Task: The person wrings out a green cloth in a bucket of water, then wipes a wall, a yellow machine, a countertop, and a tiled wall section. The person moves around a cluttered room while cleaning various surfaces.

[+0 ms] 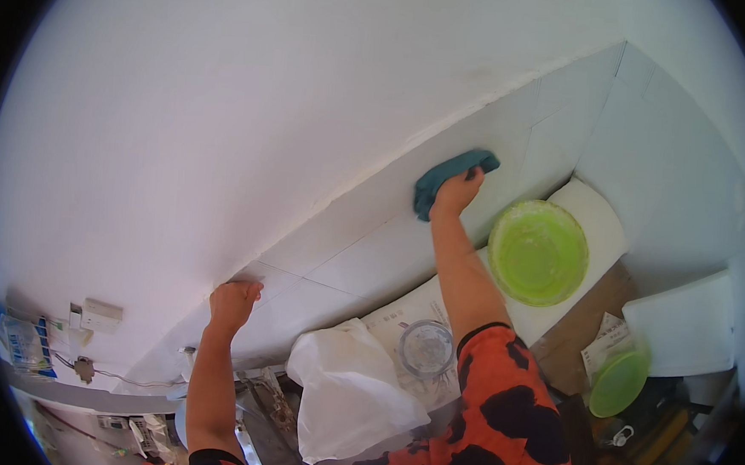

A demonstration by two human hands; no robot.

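Observation:
My right hand [460, 192] presses a folded teal cloth [448, 168] flat against the pale wall tiles [353, 250], below the ridge where the tiling meets the white painted wall [226, 108]. Fingers and thumb are bent over the cloth. Farther left, my left hand [234, 302] is curled into a loose fist and rests against the wall near the same ridge; nothing shows in it. A green plastic basin [539, 252] with whitish residue inside lies to the right of my right forearm.
A white plastic bag [353, 391] and a round clear lid or container [426, 349] lie below my arms. At right are a green lid-like disc [619, 384] and a white box [683, 325]. Wall sockets [101, 314] with loose wiring sit at far left.

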